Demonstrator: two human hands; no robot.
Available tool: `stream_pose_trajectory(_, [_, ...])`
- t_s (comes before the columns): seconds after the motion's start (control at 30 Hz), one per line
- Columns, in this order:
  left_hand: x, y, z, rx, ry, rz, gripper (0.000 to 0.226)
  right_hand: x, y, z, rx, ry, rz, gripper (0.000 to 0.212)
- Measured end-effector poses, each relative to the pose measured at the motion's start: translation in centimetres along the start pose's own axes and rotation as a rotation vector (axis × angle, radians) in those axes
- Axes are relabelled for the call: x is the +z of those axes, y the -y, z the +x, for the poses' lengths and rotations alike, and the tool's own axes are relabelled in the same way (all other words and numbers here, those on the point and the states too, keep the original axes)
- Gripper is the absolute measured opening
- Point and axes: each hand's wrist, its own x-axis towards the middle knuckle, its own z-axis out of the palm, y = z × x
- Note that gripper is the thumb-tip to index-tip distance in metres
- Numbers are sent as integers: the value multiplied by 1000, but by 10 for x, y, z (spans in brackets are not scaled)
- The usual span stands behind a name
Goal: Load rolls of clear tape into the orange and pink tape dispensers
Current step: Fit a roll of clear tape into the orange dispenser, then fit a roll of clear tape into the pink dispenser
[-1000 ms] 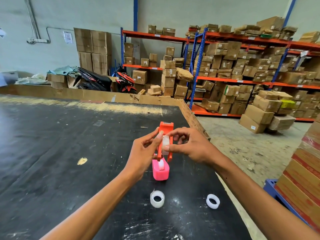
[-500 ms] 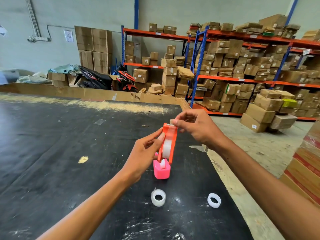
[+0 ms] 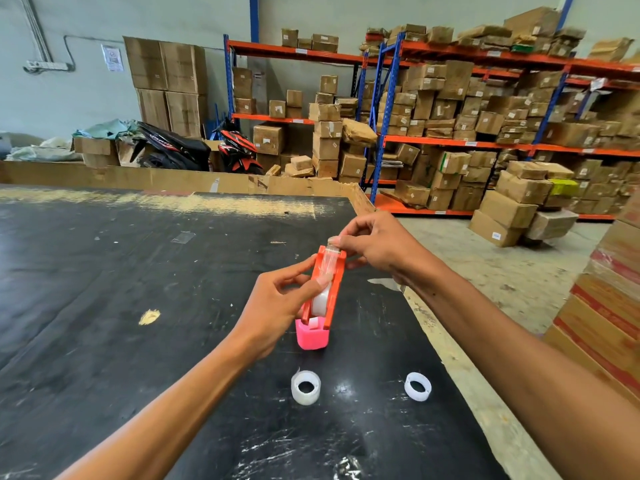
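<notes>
- Above the black bench (image 3: 104, 306), left hand (image 3: 277, 306) grips the orange dispenser (image 3: 337, 278) by its side, tilted nose-up so the roll inside faces the person.
- Right hand (image 3: 377, 242) pinches the tape end at the cutter, likely threading it.
- Pink dispenser (image 3: 311, 336) stands on the bench just below: glossy plastic.
- Two clear rolls (image 3: 305, 387) (image 3: 418, 386) lie flat nearer, well apart; the right one looks thinner.

pink dispenser (image 3: 311, 336) half hidden behind orange dispenser (image 3: 329, 285)
</notes>
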Motion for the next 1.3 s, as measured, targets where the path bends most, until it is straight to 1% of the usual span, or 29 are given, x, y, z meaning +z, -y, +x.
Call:
stream_pose_trajectory(0.07, [3, 2, 0, -33, -7, 16, 53, -2, -7, 1, 86, 17, 22, 15])
stream_pose_trajectory(0.13, [9, 6, 2, -97, -8, 11, 45, -6, -18, 4, 162, 21, 50, 16])
stream_pose_trajectory(0.23, [23, 10, 9, -233, -29, -54, 31, -11, -42, 5, 236, -67, 149, 32])
stream_pose_trajectory(0.27, [29, 11, 14, -273, -50, -67, 31, -12, -53, 5, 260, -93, 180, 37])
stream_pose_trajectory(0.33, [42, 18, 26, -326, -95, -44, 34, -13, -71, -2, 301, -77, 205, 42])
stream_pose_trajectory(0.4, [59, 31, 40, -357, -144, 9, 39, -15, -89, -7, 306, -46, 207, 39])
stream_pose_trajectory(0.5, [84, 56, 58, -398, -207, 70, 35, -20, -117, -5, 305, -116, 182, 34])
stream_pose_trajectory(0.6, [99, 88, 77, -447, -241, 161, 37, -19, -147, 3, 302, -133, 60, 19])
stream_pose_trajectory(0.7, [103, 111, 84, -482, -260, 248, 26, -14, -172, 12, 355, -97, 40, 17])
stream_pose_trajectory(0.73, [103, 117, 84, -489, -264, 273, 27, -12, -178, 15, 371, -85, 56, 17])
stream_pose_trajectory(0.87, [105, 117, 80, -460, -320, 351, 32, -7, -193, 23, 389, -27, 109, 25])
stream_pose_trajectory(0.97, [107, 107, 74, -452, -336, 391, 34, -5, -200, 26, 377, 4, 89, 35])
stream_pose_trajectory(1.07, [104, 97, 66, -421, -295, 458, 25, -7, -200, 27, 344, 27, 8, 31])
stream_pose_trajectory(1.13, [98, 86, 57, -348, -304, 538, 20, -9, -196, 28, 261, -43, -92, 33])
stream_pose_trajectory(1.17, [92, 80, 52, -304, -327, 569, 16, -10, -191, 27, 206, -89, -128, 30])
stream_pose_trajectory(1.2, [85, 73, 47, -258, -355, 588, 18, -8, -184, 25, 153, -132, -137, 24])
stream_pose_trajectory(1.23, [76, 67, 43, -223, -373, 599, 28, -6, -175, 24, 106, -158, -127, 20])
stream_pose_trajectory(1.3, [55, 57, 35, -178, -359, 665, 42, 3, -154, 23, 13, -126, -136, 16])
